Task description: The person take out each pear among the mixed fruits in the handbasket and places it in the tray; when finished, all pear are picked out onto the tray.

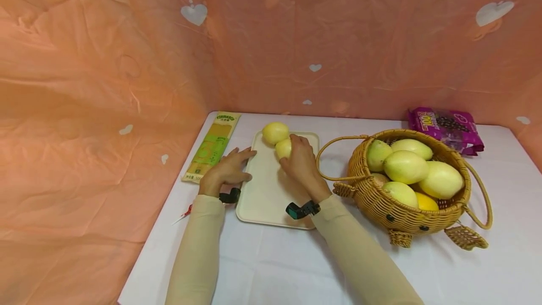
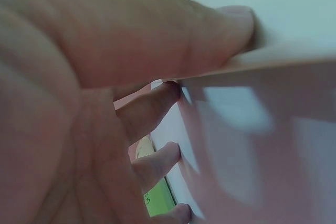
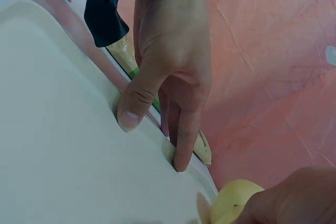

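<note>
My right hand (image 1: pixel 301 158) grips a smooth yellow fruit (image 1: pixel 282 148) at the far part of a cream tray (image 1: pixel 263 196), fingers over its right side. A second yellow fruit (image 1: pixel 275 133) lies against it, by the tray's far left corner. In the right wrist view the right hand (image 3: pixel 296 203) shows only at the lower corner, beside yellow fruit (image 3: pixel 236 198). My left hand (image 1: pixel 230 171) rests at the tray's left edge. Its thumb (image 2: pixel 226 32) lies over the rim in the left wrist view, with the other fingers spread and fairly straight outside it.
Right of the tray stands a wicker basket (image 1: pixel 360 196) filled with several pale yellow fruits (image 1: pixel 405 167), its loop handle reaching toward the tray. A purple bag (image 1: pixel 449 128) lies behind it. Left are a flat yellow-green packet (image 1: pixel 211 147) and a small red-tipped item (image 1: pixel 186 212).
</note>
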`<state>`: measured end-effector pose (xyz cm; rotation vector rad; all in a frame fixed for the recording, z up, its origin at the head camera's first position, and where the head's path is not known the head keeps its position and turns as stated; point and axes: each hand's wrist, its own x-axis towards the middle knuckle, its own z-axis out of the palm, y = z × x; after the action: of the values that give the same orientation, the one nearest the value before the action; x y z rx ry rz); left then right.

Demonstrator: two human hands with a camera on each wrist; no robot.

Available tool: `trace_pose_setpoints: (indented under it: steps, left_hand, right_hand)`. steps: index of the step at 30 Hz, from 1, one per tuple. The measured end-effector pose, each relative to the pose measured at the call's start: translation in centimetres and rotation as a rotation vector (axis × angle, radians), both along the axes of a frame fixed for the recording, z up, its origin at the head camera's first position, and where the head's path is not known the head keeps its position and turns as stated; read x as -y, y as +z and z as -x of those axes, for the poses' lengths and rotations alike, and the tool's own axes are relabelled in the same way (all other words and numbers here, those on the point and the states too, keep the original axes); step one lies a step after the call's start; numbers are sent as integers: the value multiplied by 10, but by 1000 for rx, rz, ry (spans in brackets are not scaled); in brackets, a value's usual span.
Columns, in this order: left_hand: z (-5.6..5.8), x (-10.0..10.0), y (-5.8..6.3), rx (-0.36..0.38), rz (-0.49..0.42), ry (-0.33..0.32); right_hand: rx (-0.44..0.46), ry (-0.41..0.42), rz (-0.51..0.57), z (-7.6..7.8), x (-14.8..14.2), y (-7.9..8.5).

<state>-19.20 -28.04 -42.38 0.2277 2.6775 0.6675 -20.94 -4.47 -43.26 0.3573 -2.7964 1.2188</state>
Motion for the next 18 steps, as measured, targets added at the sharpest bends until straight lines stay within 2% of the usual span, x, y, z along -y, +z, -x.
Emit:
trace_pose_setpoints:
  steps: [6,13,18]
  left_hand:
    - [1,0,-1,-7,0,-2]
    - [0,1,-2,-15,-19,-1]
    - [0,2,-2,-16,-17,3]
  right_hand:
    - [11,-26,-19,7,1,3]
    - [-34,-27,-167,14,0,8]
    - [-38,-34,-219,20,1,12]
